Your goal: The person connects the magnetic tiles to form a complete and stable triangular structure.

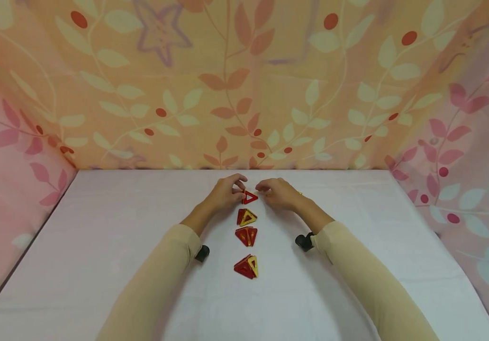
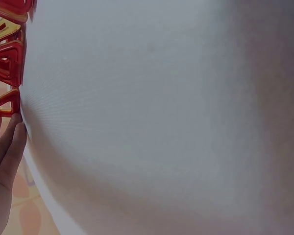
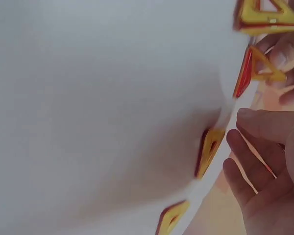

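In the head view, triangular building tiles form a line of small pyramids down the middle of the table. My left hand (image 1: pixel 227 192) pinches an upright triangular tile (image 3: pixel 264 68) at the far end, where a red tile (image 1: pixel 250 197) shows an open centre. Its thumb and fingers lie around the tile's edge. My right hand (image 1: pixel 280 192) is just right of these tiles, its fingers (image 3: pixel 252 156) loosely bent and nothing between them. Toward me stand a red and yellow pyramid (image 1: pixel 247 217), a mostly red pyramid (image 1: pixel 246 236) and another red and yellow pyramid (image 1: pixel 245 267).
Two more yellow-and-red triangular tiles (image 3: pixel 209 152) lie on the table by my right hand, mostly hidden by it in the head view. A white cloth (image 1: pixel 142 203) covers the table. Floral curtains (image 1: pixel 244 85) enclose the back and sides.
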Tool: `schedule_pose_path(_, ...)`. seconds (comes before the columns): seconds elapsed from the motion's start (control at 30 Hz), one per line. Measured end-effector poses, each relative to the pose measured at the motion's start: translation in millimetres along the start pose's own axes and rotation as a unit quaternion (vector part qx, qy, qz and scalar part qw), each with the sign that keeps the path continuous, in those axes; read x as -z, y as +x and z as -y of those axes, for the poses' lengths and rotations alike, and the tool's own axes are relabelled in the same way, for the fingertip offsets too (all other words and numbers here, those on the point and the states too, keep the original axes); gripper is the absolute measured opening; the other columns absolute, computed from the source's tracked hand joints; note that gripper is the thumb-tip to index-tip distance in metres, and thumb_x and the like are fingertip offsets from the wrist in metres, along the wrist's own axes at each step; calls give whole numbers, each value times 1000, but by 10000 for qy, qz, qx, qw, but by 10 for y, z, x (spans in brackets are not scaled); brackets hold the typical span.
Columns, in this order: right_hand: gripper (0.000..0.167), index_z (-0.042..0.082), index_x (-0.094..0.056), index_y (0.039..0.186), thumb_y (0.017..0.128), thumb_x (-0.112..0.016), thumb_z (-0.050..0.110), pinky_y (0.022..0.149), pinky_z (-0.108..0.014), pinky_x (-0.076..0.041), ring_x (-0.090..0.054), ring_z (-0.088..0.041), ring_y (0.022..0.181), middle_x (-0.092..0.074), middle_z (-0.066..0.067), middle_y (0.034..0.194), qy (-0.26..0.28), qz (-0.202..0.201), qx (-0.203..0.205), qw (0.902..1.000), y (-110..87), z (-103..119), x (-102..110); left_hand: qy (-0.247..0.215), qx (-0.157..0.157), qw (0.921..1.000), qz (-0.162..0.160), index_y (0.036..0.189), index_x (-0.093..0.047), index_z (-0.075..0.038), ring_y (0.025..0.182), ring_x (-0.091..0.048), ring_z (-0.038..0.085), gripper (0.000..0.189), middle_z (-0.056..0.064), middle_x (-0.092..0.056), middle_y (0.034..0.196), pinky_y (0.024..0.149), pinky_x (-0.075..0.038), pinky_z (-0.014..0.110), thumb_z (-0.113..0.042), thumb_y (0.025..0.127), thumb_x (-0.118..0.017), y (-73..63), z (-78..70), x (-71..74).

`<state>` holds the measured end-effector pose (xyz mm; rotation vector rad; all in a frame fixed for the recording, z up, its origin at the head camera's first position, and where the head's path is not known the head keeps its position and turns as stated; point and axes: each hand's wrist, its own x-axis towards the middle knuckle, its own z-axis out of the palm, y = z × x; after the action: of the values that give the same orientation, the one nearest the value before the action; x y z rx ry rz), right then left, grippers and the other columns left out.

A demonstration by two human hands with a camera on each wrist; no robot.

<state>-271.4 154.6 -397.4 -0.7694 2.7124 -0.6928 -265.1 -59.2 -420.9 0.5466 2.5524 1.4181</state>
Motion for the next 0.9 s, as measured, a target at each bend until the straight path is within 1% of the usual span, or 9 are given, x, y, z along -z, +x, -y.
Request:
schedule_pose_path(0.17,33,0,-66,124,91,-63,0,104,-45,-45,-61,-28,115,-68,-13,120,48,-7,-258,9997,-92,-112,64,0,216,9998,43,133,-53,-1,108,-65,28,42,13,-61,114,93,-54,35,1,93,-67,-24,-40,4)
schedule_pose_path(0.27,35,-1,-65,124,90,-64,-3,103,-45,-45,-61,-29,114,-68,-14,120,103,6,-363,9993,-143,-180,89,7,283,9996,63,133,-53,-1,109,-65,28,43,13,-60,116,93,-53,36,1,93,-67,-37,-66,4)
schedule_pose_path(0.37,36,-2,-65,123,87,-62,-7,103,-46,-46,-62,-29,112,-68,-14,118,39,-23,-341,9994,-184,-242,98,33,278,9996,78,133,-53,0,109,-65,28,42,14,-60,116,93,-53,36,1,93,-66,-44,-82,5)
schedule_pose_path(0.53,37,-3,-67,120,85,-56,-11,100,-46,-47,-63,-28,106,-69,-14,112,-246,-235,-131,9993,-222,-324,75,86,251,9996,52,132,-54,-1,109,-65,28,41,15,-61,117,94,-53,35,1,93,-66,-42,-75,1)
schedule_pose_path(0.67,37,-1,-66,121,86,-57,-11,101,-45,-47,-62,-27,105,-69,-13,111,-280,-275,-144,9991,-229,-328,38,110,215,9997,34,131,-54,-1,108,-65,28,40,14,-61,116,94,-53,35,1,93,-66,-38,-60,-4)
schedule_pose_path(0.9,35,0,-66,122,88,-64,-8,102,-44,-47,-63,-26,107,-69,-12,115,-162,-162,-244,9994,-217,-265,-14,105,212,9997,3,132,-54,-1,109,-65,28,40,13,-61,116,93,-53,36,0,93,-66,-42,-50,-8)
